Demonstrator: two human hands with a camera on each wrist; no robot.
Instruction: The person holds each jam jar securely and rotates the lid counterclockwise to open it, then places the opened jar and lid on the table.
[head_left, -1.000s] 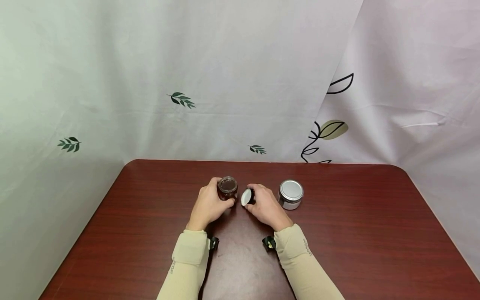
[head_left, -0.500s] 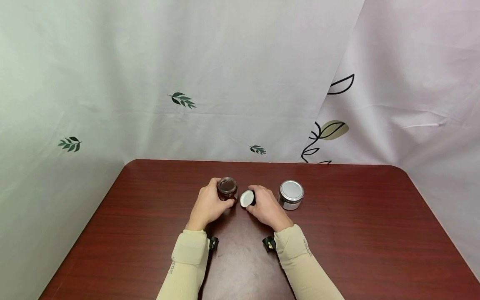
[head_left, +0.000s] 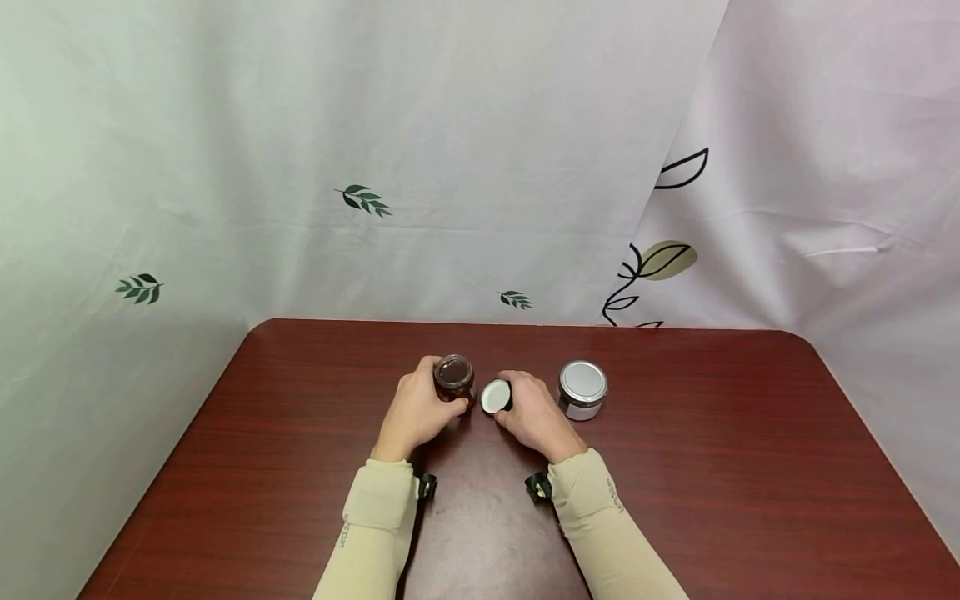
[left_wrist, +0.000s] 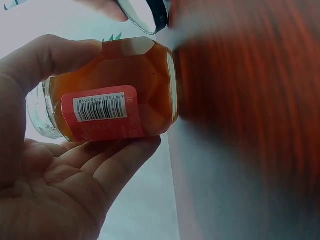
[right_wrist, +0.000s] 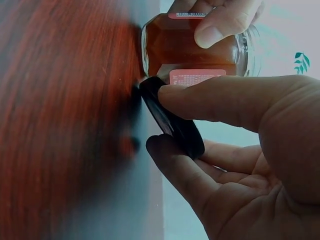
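Note:
My left hand (head_left: 422, 411) grips a faceted glass jar (head_left: 454, 377) with thumb and fingers round its sides. The jar stands upright on the table, uncapped, with amber-brown contents; a red label with a barcode (left_wrist: 100, 107) shows in the left wrist view. Just right of it, my right hand (head_left: 534, 410) pinches a black lid (right_wrist: 172, 120) between thumb and fingers. The lid is tilted, its white inner side (head_left: 496, 397) turned up toward the head camera. It is close to the table and apart from the jar's mouth.
A second, wider jar with a silver lid (head_left: 582, 382) stands just right of my right hand. The dark red wooden table (head_left: 720, 467) ends at the back against a white leaf-print curtain (head_left: 450, 125).
The lid has tipped so that more of its white inside faces up, with my right fingers shifting slightly. My left hand and the jar stay in place.

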